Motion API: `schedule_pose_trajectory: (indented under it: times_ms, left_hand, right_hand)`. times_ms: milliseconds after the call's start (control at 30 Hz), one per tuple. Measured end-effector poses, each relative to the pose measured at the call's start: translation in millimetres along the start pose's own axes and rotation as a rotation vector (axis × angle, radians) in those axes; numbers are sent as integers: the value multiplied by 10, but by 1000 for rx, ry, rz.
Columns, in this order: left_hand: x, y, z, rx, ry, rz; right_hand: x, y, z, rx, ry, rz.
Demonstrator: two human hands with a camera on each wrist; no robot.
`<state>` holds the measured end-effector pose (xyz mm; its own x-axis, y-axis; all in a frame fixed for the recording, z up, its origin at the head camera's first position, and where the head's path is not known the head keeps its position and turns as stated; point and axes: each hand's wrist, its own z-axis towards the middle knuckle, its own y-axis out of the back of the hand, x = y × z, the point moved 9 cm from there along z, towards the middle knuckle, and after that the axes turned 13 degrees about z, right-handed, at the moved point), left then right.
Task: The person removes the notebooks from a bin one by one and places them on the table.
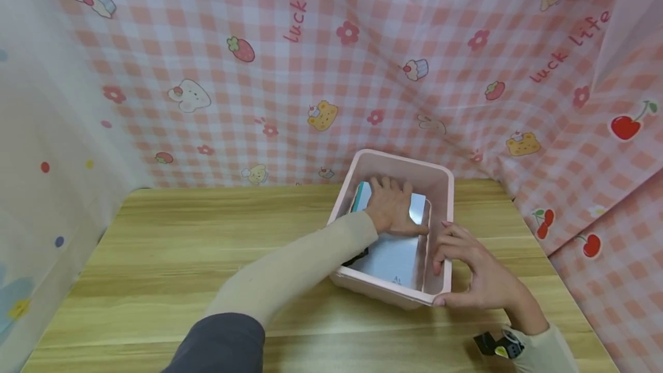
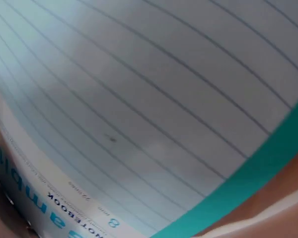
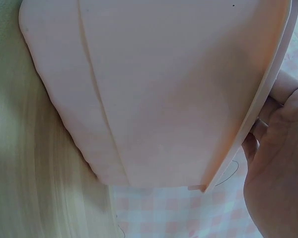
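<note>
A pale pink plastic bin (image 1: 399, 158) stands on the wooden table. Inside it lies a light blue-white notebook (image 1: 388, 258) with a teal edge strip; its ruled lines and the printed word NOTEBOOK fill the left wrist view. My left hand (image 1: 392, 207) rests on the notebook with fingers spread, covering part of it. At the bin's near right corner, my right hand (image 1: 479, 275) grips the rim, fingers curled over the top and thumb outside. In the right wrist view, the bin's outer wall (image 3: 164, 99) rises beside that hand.
The wooden table (image 1: 207, 235) extends left of the bin. Behind it hangs a pink checked curtain (image 1: 290, 79), with more of the cloth on the right side. A white patterned cloth (image 1: 57, 108) hangs at the left. A small dark device (image 1: 499, 345) sits at my right wrist.
</note>
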<state>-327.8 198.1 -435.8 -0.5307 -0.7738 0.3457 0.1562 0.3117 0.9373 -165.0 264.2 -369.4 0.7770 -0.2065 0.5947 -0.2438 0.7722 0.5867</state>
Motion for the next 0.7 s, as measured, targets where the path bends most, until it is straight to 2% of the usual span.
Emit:
schedule_pose_trajectory:
  times_ms: [133,300,500,700]
  left_hand:
    - [75,99,12,-8,3,-70]
    - [161,267,5,-61,-4,-161]
    - [205,426,-3,-98,-16,-183]
    - [313,633,-50,-142,-29,-148]
  right_hand:
    - [9,-1,8,-2,12,4]
    - [18,-10,2,0,40,28]
    - [5,-5,13,2,34,28]
    - [-5,-4,13,3,16,18]
